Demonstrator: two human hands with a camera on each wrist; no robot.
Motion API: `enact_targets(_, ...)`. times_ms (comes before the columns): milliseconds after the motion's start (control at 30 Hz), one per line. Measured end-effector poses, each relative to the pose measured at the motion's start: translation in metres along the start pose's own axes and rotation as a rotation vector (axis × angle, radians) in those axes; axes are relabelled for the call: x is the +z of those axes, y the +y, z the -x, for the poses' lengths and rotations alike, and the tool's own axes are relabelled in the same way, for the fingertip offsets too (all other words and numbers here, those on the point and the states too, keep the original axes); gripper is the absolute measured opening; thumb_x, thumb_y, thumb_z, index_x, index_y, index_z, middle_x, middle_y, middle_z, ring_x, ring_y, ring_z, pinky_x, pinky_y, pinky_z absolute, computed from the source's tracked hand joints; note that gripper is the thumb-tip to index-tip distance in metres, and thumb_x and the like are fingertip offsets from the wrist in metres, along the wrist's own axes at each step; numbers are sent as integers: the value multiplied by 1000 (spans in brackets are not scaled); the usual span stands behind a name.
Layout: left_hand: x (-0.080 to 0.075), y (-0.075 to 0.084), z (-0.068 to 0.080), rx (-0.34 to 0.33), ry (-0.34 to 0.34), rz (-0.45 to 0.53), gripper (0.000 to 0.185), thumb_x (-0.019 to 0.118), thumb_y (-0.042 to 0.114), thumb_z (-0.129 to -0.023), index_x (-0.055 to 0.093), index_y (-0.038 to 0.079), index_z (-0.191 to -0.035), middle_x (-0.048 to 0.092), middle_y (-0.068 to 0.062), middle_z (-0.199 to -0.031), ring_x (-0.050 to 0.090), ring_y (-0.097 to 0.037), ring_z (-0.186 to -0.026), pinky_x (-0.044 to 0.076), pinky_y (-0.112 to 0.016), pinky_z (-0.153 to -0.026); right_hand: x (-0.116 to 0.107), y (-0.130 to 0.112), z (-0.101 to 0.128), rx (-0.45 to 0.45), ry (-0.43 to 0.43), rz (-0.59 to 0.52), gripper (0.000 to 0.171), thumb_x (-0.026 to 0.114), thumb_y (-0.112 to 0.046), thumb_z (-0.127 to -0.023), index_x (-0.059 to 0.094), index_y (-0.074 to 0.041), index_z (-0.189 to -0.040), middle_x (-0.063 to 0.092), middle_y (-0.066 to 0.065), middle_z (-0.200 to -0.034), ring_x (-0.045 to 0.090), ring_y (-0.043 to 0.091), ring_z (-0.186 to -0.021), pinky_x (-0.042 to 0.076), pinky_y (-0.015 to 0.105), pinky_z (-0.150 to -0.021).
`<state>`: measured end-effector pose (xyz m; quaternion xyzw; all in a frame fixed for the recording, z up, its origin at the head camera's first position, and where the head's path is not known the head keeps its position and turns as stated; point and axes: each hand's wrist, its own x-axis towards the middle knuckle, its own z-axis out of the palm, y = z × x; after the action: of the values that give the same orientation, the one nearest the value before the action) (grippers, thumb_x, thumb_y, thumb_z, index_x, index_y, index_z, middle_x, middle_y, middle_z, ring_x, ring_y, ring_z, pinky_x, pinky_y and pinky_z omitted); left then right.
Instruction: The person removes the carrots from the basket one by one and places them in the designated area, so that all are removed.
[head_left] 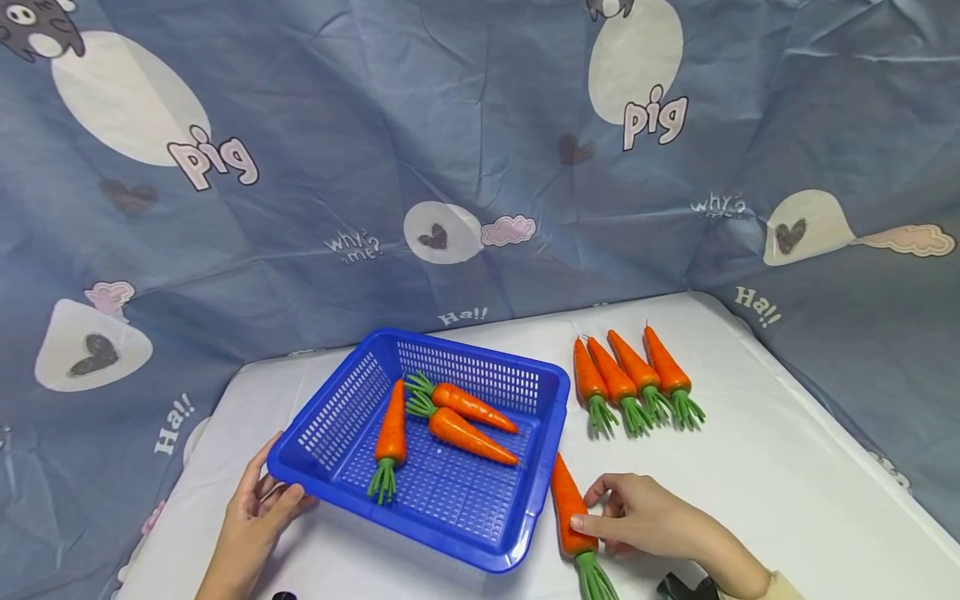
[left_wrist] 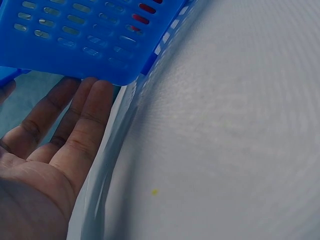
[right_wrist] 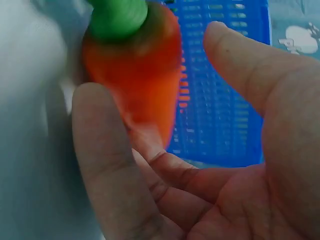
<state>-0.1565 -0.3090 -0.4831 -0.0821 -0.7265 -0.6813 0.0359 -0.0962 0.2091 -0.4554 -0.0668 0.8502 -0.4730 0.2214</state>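
A blue plastic basket [head_left: 442,546] holds three orange carrots with green tops, one of them a carrot [head_left: 392,425] lying lengthwise at the left. My left hand [head_left: 251,521] is at the basket's near left corner. In the left wrist view, the rather straight fingers [left_wrist: 82,125] touch the basket's lower edge [left_wrist: 100,70]. Right of the basket, another carrot [head_left: 568,500] lies on the white table. Around it is my right hand [head_left: 645,517], with the thumb over the carrot in the head view. The right wrist view shows a gap between thumb [right_wrist: 240,55] and carrot [right_wrist: 135,70].
Several carrots [head_left: 633,375] lie side by side on the white table [head_left: 757,467], behind the right hand, tips pointing away. A blue printed cloth [head_left: 450,150] hangs behind the table and along its sides. A black object [head_left: 686,587] shows beside the right wrist.
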Motion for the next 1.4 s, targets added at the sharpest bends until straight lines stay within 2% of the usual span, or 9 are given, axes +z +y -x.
enact_targets(133, 1, 0, 0, 0, -4, 5, 73, 57, -5, -107, 28, 18, -170, 73, 11, -131, 76, -7, -106, 68, -30, -86, 4, -3, -4, 17, 11, 26, 44, 81, -46, -96, 66, -7, -110, 63, 0, -71, 60, 16, -61, 42, 22, -54)
enact_targets(333, 1, 0, 0, -7, 7, -7, 73, 57, -5, -107, 28, 19, -170, 73, 12, -130, 76, -7, -106, 68, -30, -85, 6, -4, -6, -11, 7, 8, 37, 81, -37, -96, 67, -6, -111, 63, 1, -70, 60, 17, -59, 42, 22, -52)
enact_targets(567, -1, 0, 0, -17, 18, -21, 73, 58, -3, -108, 28, 19, -170, 73, 14, -129, 76, -7, -106, 68, -29, -85, 9, -6, -9, 12, 23, 27, 39, 82, -38, -95, 67, -6, -112, 65, 2, -70, 61, 16, -59, 41, 22, -54)
enact_targets(833, -1, -1, 0, -8, 4, -7, 72, 57, -4, -108, 28, 19, -170, 73, 12, -130, 76, -7, -106, 68, -29, -85, 10, -2, -9, -5, 21, 0, 36, 81, -35, -95, 68, -5, -111, 63, 2, -70, 61, 17, -59, 43, 23, -53)
enact_targets(1033, -1, -1, -1, 1, -7, 0, 72, 56, -5, -108, 28, 19, -170, 73, 12, -130, 77, -8, -106, 68, -29, -85, 5, 6, -2, 42, 49, -2, 37, 80, -37, -94, 68, -7, -112, 62, 2, -72, 58, 16, -62, 45, 23, -54)
enact_targets(1233, 0, -1, 0, 6, -9, -1, 72, 56, -5, -108, 28, 18, -170, 73, 12, -131, 76, -7, -107, 68, -29, -85, -8, 16, 12, 135, 84, 5, 42, 81, -40, -93, 66, -6, -113, 63, 3, -76, 57, 17, -66, 43, 24, -56)
enact_targets(1400, 0, 1, -1, -18, -7, -32, 73, 57, -2, -109, 25, 21, -171, 71, 16, -132, 76, -5, -109, 68, -29, -87, -19, 24, 21, 199, 109, 1, 45, 81, -42, -94, 65, -6, -115, 64, 4, -78, 61, 17, -66, 49, 25, -57)
